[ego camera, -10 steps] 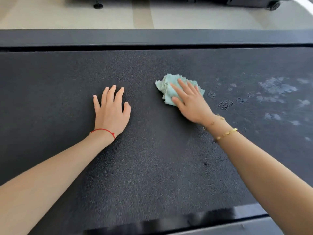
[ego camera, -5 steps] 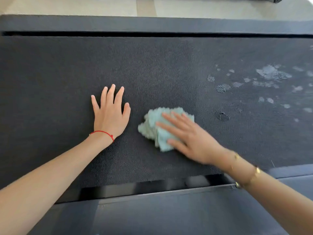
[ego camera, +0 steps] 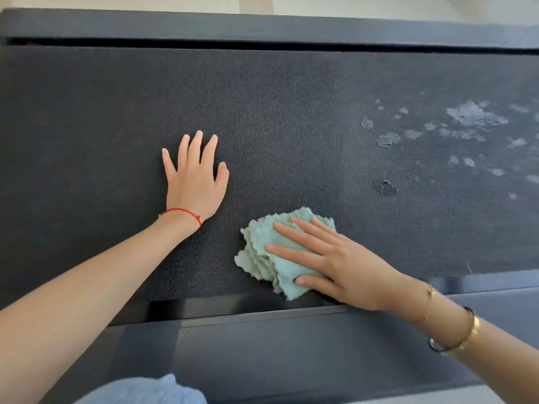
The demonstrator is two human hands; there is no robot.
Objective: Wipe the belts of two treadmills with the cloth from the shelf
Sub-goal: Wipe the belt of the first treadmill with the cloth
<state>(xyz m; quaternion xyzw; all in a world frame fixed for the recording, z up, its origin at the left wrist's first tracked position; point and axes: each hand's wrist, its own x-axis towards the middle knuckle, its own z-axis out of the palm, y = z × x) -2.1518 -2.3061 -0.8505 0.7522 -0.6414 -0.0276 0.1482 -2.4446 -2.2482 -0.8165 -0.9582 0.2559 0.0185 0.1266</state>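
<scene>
Bright, even daylight across frame. Light seems strongest from upper right: pale sheen on treadmill belt toward right edge, wet patches there glinting whitish. Upper left of belt darker, matte. Soft, short shadows under right hand and cloth, and under left hand. Wide-angle bending: far side rail bows, corners stretch. Slight motion softness on right hand; blue fabric at bottom edge blurred. Belt texture crisp at centre.

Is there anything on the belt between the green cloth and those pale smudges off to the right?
No. In the head view, only bare dark belt separates the cloth from the pale smudges, apart from one dark blotch.
</scene>
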